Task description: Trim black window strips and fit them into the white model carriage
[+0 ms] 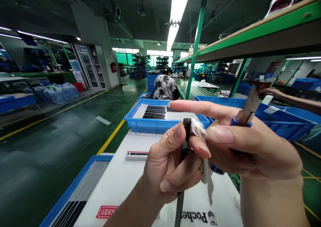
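In the head view, my left hand (170, 168) is closed around a thin, flat black strip (179, 207), held nearly upright with its top end above my thumb. My right hand (255, 146) grips a utility knife whose blade (250, 105) points up past a blue handle (234, 122). A crumpled white cloth (207, 178) hangs between the two hands, beside the strip, partly tucked in the right fingers. The right index finger stretches out to the left. Both hands are raised over a white board (120, 183) with printed lettering.
A blue tray (142, 122) with black strips on white sheets stands beyond the board. Another blue tray (93, 159) is low at left. A white bar (136, 155) lies on the board. A person (164, 86) sits ahead; another person's arm (296, 101) reaches in over blue bins (288, 126).
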A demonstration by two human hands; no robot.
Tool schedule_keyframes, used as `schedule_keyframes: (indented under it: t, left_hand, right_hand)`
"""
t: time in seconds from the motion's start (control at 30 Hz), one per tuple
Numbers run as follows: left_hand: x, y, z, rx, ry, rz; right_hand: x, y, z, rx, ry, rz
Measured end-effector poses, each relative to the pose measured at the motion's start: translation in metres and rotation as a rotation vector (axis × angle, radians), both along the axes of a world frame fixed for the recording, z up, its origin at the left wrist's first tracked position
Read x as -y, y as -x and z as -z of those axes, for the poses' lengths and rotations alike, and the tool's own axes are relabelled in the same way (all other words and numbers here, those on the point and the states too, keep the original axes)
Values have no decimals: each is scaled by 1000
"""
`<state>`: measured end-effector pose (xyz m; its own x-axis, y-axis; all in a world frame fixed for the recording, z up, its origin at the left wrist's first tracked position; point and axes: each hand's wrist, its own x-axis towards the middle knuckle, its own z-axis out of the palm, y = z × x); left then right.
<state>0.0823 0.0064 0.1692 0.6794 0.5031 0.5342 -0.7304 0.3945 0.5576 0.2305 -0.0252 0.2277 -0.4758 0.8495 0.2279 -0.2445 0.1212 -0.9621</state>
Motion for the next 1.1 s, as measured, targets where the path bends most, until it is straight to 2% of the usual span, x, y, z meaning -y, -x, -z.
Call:
schedule_keyframes:
  t: [0.1, 0.17, 0.27, 0.4, 0.5, 0.6, 0.67, 0.9, 1.1]
  left_hand:
    - [-1, 9, 8, 55, 38, -25]
    - [-1, 17, 19, 50, 83, -48]
    - [0, 31, 45, 20, 140, -86]
    - [3, 49, 81, -141, 130, -142]
    - [5, 60, 98, -317, 118, -73]
    - [7, 65, 107, -444, 113, 31]
    - [8, 63, 110, -483, 126, 53]
    - [5, 54, 116, -567, 202, -144]
    - [4, 57, 127, -519, 250, -260]
  right_hand:
    - [-1, -1, 20, 105, -57, 242]
    - [-3, -3, 38, 166, -74, 302]
    - [-5, -2, 60, 200, -72, 327]
    - [-6, 2, 73, 175, -18, 285]
    - [-10, 6, 80, 205, 36, 317]
    - [-14, 8, 89, 242, 106, 347]
    - [-15, 9, 94, 289, 124, 356]
    - [-18, 5, 106, 551, -57, 481]
    - [-12, 4, 117, 514, 63, 581]
